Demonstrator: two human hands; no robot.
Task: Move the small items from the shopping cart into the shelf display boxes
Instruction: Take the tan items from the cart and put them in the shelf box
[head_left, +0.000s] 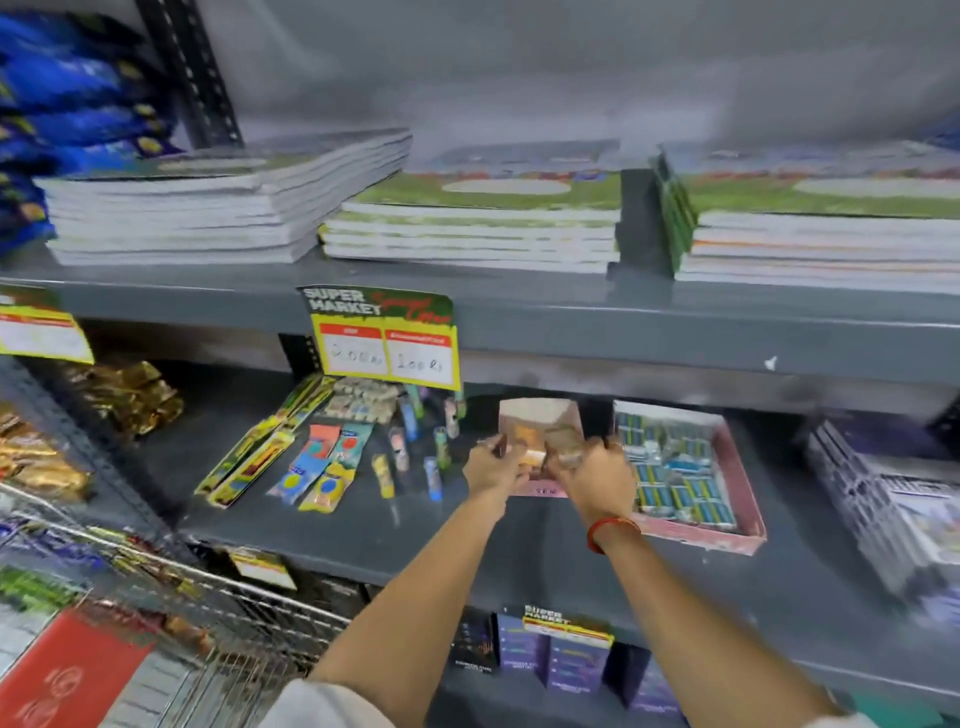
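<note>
Both my hands reach over a small pink display box (540, 415) on the middle grey shelf (363, 530). My left hand (491, 465) grips small packets at the box's left front corner. My right hand (592, 475), with a red thread on its wrist, is closed on small tan items above the box's right side. A larger pink display box (737, 499) full of blue and green packets stands just to the right. The wire shopping cart (223, 597) is at the lower left, with packets and a red folder inside. Blur hides what exactly the fingers hold.
Loose pens, glue tubes and pencil packs (322, 457) lie left of the small box. Stacks of notebooks (478, 223) fill the upper shelf, above a yellow price tag (387, 348). Gold packets (124, 395) sit far left and wrapped packs (893, 514) far right.
</note>
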